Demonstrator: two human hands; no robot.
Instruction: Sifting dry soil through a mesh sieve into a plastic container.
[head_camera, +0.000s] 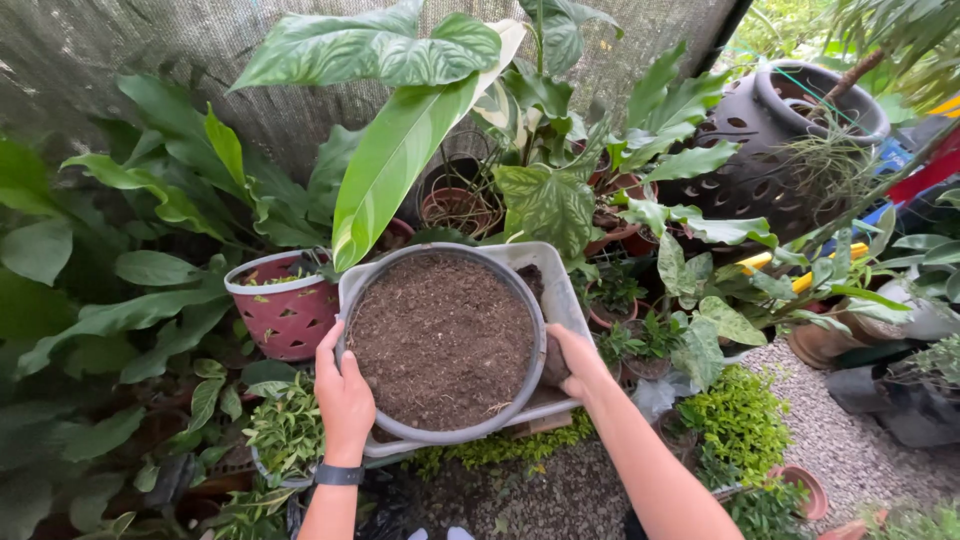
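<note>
A round grey pot (520, 292) filled to the brim with dark brown soil (441, 338) sits in a pale rectangular tray (563, 290). My left hand (344, 398) grips the pot's left rim, thumb along the edge, with a dark band on the wrist. My right hand (575, 362) clasps the pot's right side, fingers partly hidden between pot and tray. A long variegated green leaf (392, 160) hangs just above the pot's far rim.
A maroon perforated pot (287, 317) stands left of the tray. Terracotta pots (460, 208) and leafy plants crowd behind. A large dark perforated jar (770, 130) stands at the back right. Small potted plants (738, 420) and gravel ground (850, 440) lie to the right.
</note>
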